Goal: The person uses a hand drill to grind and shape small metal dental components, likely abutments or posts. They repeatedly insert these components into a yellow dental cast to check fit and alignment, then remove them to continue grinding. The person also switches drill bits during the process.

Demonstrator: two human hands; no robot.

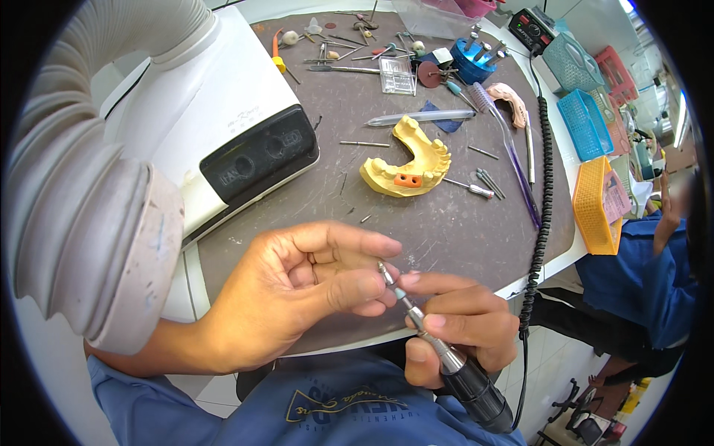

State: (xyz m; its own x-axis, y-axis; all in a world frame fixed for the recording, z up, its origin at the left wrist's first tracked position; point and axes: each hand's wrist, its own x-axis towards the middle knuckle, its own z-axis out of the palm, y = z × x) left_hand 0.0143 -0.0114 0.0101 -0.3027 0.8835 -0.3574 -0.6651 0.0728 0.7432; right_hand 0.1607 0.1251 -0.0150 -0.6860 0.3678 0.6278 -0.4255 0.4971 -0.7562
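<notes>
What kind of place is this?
It looks like a dental workshop, where people probably make or fix false teeth. There's a yellow model of a jaw, a drill-like handpiece in the right hand, and a pink, arch-shaped piece.

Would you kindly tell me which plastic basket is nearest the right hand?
The yellow basket; the blue basket, teal basket and others sit farther from the right hand.

Both hands (pixel 472 316) at a handpiece (pixel 448 357)

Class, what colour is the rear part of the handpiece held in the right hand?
The handpiece's rear part is black, seen in the head view.
</notes>
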